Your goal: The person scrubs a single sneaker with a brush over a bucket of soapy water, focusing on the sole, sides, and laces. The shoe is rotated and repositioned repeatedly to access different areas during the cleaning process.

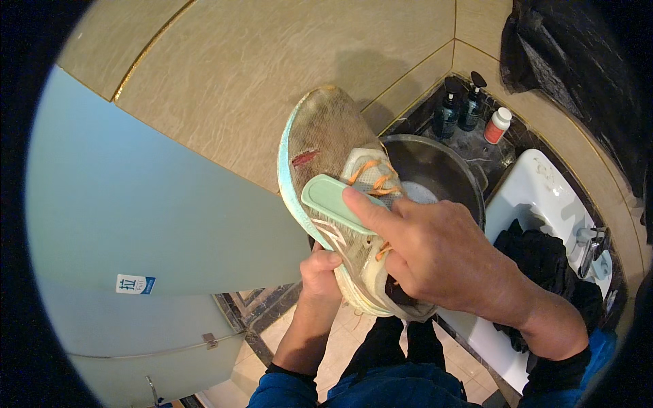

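Note:
A worn, dirty mesh sneaker (331, 122) with orange laces and a pale blue-and-cream sole is held up in front of me, its toe pointing away. The upper has a tear showing red near the toe. My left hand (320, 275) grips the sole edge near the heel half. In my right hand (438, 250) is a pale green scrub brush (329, 196), pressed against the side of the upper next to the laces. My right thumb lies along the brush's back; the other fingers are partly hidden behind the hand.
Behind the shoe stands a dark metal pot (433, 145) with whitish liquid inside. Two pump bottles (447, 115) and a white bottle (497, 125) stand in the corner. Right of me, black cloth (535, 260) lies in a white sink (530, 173) beside a faucet (592, 250). Left is a frosted glass door (153, 204).

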Demonstrator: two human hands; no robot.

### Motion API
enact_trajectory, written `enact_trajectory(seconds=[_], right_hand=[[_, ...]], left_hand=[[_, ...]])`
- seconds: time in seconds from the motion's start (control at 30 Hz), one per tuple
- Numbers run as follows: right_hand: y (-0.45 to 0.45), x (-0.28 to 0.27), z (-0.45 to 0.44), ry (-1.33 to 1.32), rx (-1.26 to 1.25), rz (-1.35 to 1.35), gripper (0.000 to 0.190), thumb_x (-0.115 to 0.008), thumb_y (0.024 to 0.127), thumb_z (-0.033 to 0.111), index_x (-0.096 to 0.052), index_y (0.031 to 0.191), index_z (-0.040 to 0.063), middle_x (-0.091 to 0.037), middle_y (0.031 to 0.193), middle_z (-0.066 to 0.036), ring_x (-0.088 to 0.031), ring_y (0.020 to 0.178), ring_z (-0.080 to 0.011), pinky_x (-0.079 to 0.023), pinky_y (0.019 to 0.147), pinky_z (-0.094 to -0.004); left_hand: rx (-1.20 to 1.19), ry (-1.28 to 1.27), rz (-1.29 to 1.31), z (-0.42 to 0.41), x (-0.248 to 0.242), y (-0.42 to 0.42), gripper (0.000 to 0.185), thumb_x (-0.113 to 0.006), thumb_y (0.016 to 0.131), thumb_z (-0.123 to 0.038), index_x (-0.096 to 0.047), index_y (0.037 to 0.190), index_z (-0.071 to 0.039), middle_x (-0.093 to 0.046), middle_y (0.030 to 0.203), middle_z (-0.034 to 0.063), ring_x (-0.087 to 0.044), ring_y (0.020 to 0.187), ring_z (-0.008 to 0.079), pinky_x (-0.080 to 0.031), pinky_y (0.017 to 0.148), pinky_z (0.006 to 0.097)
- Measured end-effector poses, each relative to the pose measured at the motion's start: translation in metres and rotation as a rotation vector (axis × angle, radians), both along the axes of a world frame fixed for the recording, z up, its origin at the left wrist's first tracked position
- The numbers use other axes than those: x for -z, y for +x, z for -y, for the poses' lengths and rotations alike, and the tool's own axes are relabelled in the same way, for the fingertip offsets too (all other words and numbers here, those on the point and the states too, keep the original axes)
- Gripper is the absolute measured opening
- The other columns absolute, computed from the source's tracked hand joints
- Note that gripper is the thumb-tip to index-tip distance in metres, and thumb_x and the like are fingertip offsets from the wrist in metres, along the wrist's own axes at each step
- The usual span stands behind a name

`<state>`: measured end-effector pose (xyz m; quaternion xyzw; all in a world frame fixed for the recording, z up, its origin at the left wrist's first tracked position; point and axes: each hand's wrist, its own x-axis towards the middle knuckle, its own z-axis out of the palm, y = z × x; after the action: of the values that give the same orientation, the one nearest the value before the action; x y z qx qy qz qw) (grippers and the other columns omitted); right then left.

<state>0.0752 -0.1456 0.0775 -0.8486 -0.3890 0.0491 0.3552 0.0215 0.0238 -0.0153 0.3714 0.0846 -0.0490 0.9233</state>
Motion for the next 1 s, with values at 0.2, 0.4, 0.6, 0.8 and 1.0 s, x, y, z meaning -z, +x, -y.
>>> enact_trajectory(seconds=[0.2,0.4,0.6,0.8,1.0], right_hand=[[-0.004,0.0,0.006,0.05,-0.061,-0.041,0.055,-0.055,0.073,0.005,-0.048,0.128,0.003,-0.056,0.075,-0.017,-0.057,0.062,-0.0365,-0.048,0.06,-0.0429],[0.027,0.016,0.027,0.293,-0.015,0.175,0.045,-0.056,0.084,0.015,-0.048,0.128,0.006,-0.058,0.077,-0.014,-0.06,0.069,-0.0311,-0.049,0.061,-0.04],[0.031,0.052,0.0,0.132,-0.169,0.314,0.044,-0.061,0.083,0.022,-0.054,0.124,0.009,-0.055,0.068,-0.013,-0.06,0.059,-0.03,-0.048,0.052,-0.0385],[0.088,0.074,0.016,-0.042,0.147,0.695,0.035,-0.059,0.083,0.025,-0.058,0.116,0.013,-0.054,0.062,-0.007,-0.057,0.048,-0.0226,-0.048,0.042,-0.0356],[0.047,0.077,-0.011,0.189,-0.105,0.536,0.041,-0.056,0.085,0.026,-0.055,0.124,0.014,-0.056,0.062,-0.012,-0.06,0.05,-0.0256,-0.049,0.044,-0.0386]], left_hand=[[0.032,-0.003,0.001,-0.015,0.015,-0.002,0.087,-0.056,0.06,-0.024,-0.027,0.139,-0.001,-0.043,0.133,0.0214,-0.047,0.12,0.0368,-0.038,0.104,0.0472],[0.065,0.081,0.153,-0.022,0.019,0.001,0.073,-0.037,0.09,-0.055,-0.026,0.141,-0.003,-0.037,0.14,0.0191,-0.04,0.126,0.0332,-0.034,0.105,0.0465],[0.142,-0.341,0.204,-0.041,0.039,-0.001,0.067,-0.032,0.094,-0.053,-0.03,0.14,-0.005,-0.04,0.138,0.0175,-0.044,0.123,0.032,-0.037,0.103,0.0469],[0.109,0.088,-0.138,-0.028,0.034,-0.007,0.07,-0.045,0.087,-0.053,-0.033,0.139,-0.006,-0.043,0.136,0.0151,-0.047,0.119,0.0312,-0.038,0.102,0.0455],[0.23,-0.445,0.029,-0.027,0.03,0.0,0.067,-0.041,0.088,-0.052,-0.037,0.136,-0.006,-0.044,0.135,0.0154,-0.049,0.116,0.032,-0.04,0.097,0.0493]])
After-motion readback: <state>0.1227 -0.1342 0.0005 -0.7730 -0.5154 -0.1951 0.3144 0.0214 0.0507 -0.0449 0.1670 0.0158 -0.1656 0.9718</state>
